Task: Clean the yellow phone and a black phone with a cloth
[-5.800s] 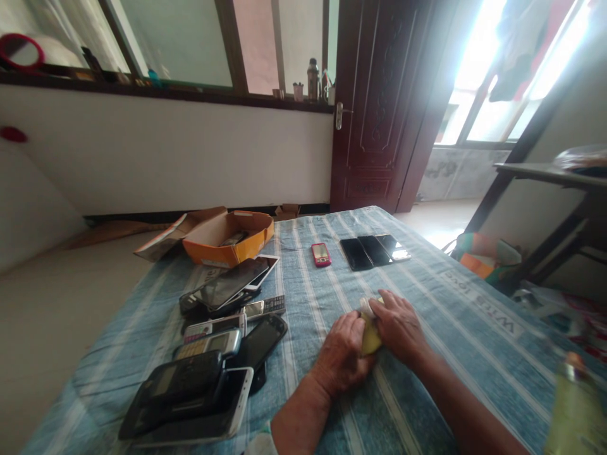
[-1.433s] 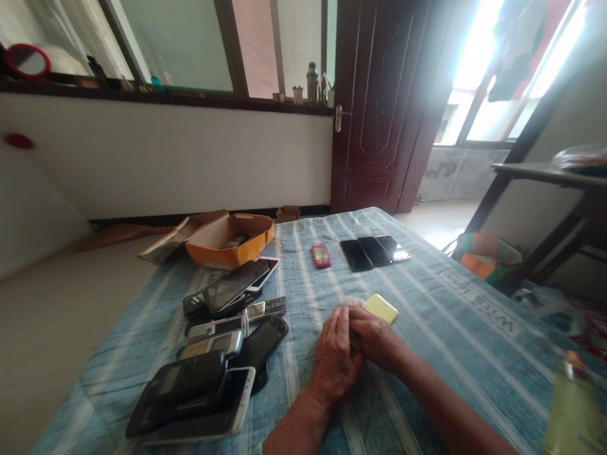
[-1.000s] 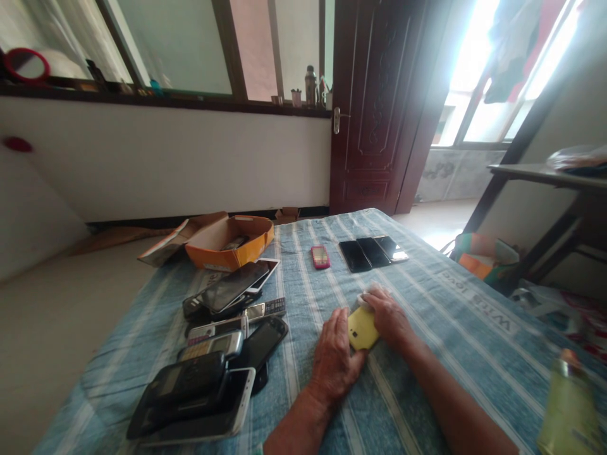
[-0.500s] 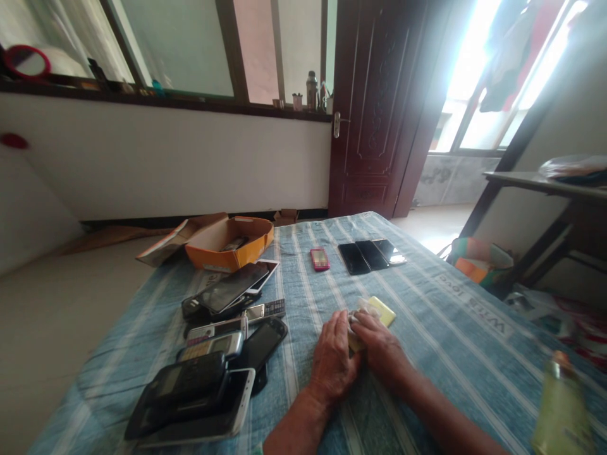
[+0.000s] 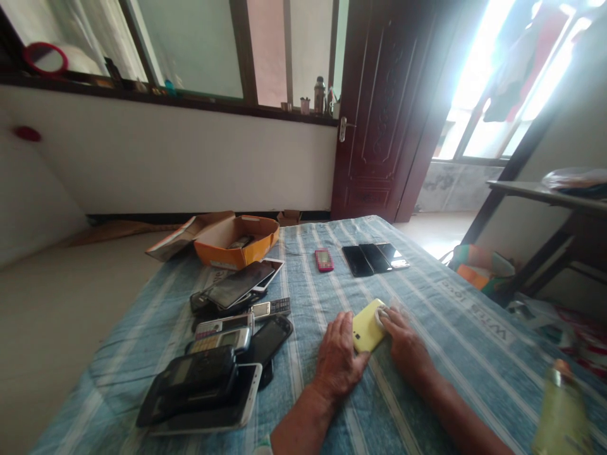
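Observation:
A yellow phone [image 5: 367, 329] lies back-up on the blue striped cloth [image 5: 450, 335] in front of me. My left hand [image 5: 337, 361] rests flat beside it, fingers stretched out, steadying its left edge. My right hand [image 5: 406, 346] is closed on a small white wipe [image 5: 380, 314] pressed against the phone's right side.
A pile of old phones [image 5: 222, 344] covers the cloth at left, with an orange box [image 5: 237, 239] behind it. A pink phone [image 5: 324, 259] and three dark phones [image 5: 374, 258] lie farther back. A green bottle [image 5: 562, 411] stands at the near right.
The yellow phone has turned so its whole back shows. My right hand with the wipe has shifted from the phone's near end to its right side. My view rose slightly.

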A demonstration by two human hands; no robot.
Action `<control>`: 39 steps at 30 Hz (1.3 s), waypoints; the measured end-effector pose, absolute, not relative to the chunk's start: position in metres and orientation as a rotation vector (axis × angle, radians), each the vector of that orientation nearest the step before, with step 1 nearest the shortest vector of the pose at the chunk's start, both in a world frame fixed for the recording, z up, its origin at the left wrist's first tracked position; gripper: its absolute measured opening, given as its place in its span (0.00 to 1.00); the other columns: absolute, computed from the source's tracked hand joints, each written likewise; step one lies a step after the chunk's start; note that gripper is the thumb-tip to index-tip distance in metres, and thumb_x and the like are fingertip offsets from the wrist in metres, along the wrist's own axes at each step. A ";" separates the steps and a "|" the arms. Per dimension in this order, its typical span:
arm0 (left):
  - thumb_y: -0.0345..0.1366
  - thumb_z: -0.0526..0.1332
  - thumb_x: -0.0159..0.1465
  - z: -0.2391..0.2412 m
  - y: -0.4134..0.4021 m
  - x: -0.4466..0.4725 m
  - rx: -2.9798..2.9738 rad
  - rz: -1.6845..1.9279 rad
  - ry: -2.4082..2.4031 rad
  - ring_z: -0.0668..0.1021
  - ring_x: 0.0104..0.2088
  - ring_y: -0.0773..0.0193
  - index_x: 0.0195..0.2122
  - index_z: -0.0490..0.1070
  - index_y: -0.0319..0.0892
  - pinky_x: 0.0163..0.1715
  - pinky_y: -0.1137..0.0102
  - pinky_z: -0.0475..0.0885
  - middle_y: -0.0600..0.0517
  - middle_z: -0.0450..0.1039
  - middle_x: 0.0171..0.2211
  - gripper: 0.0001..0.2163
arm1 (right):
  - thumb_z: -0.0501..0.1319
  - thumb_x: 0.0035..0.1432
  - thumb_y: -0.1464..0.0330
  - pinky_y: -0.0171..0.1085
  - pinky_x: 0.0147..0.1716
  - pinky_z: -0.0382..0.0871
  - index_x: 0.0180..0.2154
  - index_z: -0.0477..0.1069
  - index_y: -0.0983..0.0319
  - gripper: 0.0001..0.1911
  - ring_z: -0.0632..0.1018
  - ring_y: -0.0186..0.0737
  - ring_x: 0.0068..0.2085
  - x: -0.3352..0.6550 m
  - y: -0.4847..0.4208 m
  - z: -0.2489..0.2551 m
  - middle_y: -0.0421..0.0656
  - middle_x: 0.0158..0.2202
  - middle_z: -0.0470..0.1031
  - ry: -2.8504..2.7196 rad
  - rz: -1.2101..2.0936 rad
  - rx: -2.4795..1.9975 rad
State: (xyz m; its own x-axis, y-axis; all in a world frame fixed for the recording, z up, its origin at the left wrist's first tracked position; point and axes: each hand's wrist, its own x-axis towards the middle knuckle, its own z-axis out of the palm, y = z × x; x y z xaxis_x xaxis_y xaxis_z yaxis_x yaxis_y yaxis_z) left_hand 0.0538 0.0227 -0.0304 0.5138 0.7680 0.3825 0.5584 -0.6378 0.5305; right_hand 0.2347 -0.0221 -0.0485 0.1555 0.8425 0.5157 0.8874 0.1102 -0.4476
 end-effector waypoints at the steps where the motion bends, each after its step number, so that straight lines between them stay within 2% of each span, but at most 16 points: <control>1: 0.33 0.64 0.52 -0.031 0.023 0.054 2.418 0.861 1.100 0.68 0.58 0.44 0.60 0.58 0.32 0.59 0.50 0.65 0.35 0.65 0.58 0.33 | 0.48 0.56 0.80 0.48 0.61 0.61 0.50 0.74 0.61 0.26 0.67 0.46 0.61 0.230 -0.025 -0.050 0.49 0.56 0.71 -1.691 -0.073 -1.701; 6: 0.31 0.61 0.52 -0.031 0.023 0.053 2.424 0.828 1.086 0.67 0.60 0.44 0.61 0.58 0.31 0.60 0.49 0.63 0.34 0.64 0.59 0.33 | 0.49 0.59 0.78 0.47 0.60 0.62 0.52 0.72 0.58 0.24 0.68 0.45 0.60 0.201 -0.045 -0.043 0.47 0.57 0.70 -1.889 0.049 -1.574; 11: 0.30 0.58 0.50 -0.027 0.026 0.051 2.387 0.781 1.034 0.64 0.61 0.43 0.62 0.55 0.27 0.61 0.49 0.61 0.32 0.61 0.60 0.36 | 0.51 0.62 0.76 0.43 0.56 0.65 0.51 0.73 0.56 0.21 0.72 0.43 0.53 0.181 -0.041 -0.014 0.47 0.50 0.74 -2.058 0.211 -1.493; 13: 0.29 0.57 0.50 -0.026 0.027 0.050 2.359 0.785 1.015 0.63 0.62 0.44 0.62 0.55 0.27 0.62 0.49 0.59 0.32 0.60 0.61 0.36 | 0.51 0.62 0.76 0.43 0.55 0.65 0.50 0.73 0.57 0.20 0.73 0.43 0.52 0.177 -0.031 -0.006 0.47 0.47 0.75 -2.089 0.237 -1.490; 17: 0.29 0.56 0.50 -0.026 0.030 0.048 2.300 0.808 1.019 0.63 0.63 0.46 0.63 0.54 0.27 0.63 0.50 0.58 0.32 0.60 0.62 0.36 | 0.53 0.62 0.76 0.44 0.56 0.63 0.51 0.73 0.61 0.19 0.70 0.45 0.54 0.172 -0.013 -0.003 0.49 0.47 0.74 -2.116 0.262 -1.519; 25: 0.31 0.58 0.49 -0.023 0.028 0.050 2.295 0.718 1.059 0.59 0.65 0.44 0.63 0.54 0.26 0.63 0.51 0.57 0.30 0.56 0.63 0.38 | 0.53 0.62 0.74 0.42 0.56 0.62 0.43 0.77 0.58 0.16 0.70 0.43 0.54 0.183 -0.038 -0.005 0.46 0.47 0.73 -2.182 0.231 -1.474; 30: 0.33 0.60 0.49 -0.028 0.029 0.047 2.309 0.772 1.013 0.58 0.65 0.45 0.65 0.51 0.33 0.63 0.48 0.56 0.33 0.55 0.64 0.40 | 0.54 0.59 0.76 0.41 0.54 0.63 0.41 0.77 0.60 0.15 0.71 0.44 0.52 0.179 -0.018 -0.002 0.48 0.47 0.74 -2.148 0.273 -1.475; 39: 0.35 0.61 0.53 -0.041 0.030 0.048 2.364 0.934 0.982 0.60 0.64 0.43 0.64 0.50 0.28 0.61 0.47 0.59 0.29 0.55 0.63 0.38 | 0.55 0.56 0.76 0.40 0.49 0.65 0.41 0.78 0.61 0.15 0.72 0.44 0.48 0.177 -0.006 0.001 0.48 0.43 0.74 -2.110 0.314 -1.430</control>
State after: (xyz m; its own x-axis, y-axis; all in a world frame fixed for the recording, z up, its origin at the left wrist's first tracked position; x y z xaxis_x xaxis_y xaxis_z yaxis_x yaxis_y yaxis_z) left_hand 0.0483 0.0301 -0.0410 0.5264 0.7372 0.4235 0.4593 -0.6658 0.5880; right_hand 0.1770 -0.0059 0.0015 -0.2697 0.9081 0.3205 0.7756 0.4021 -0.4866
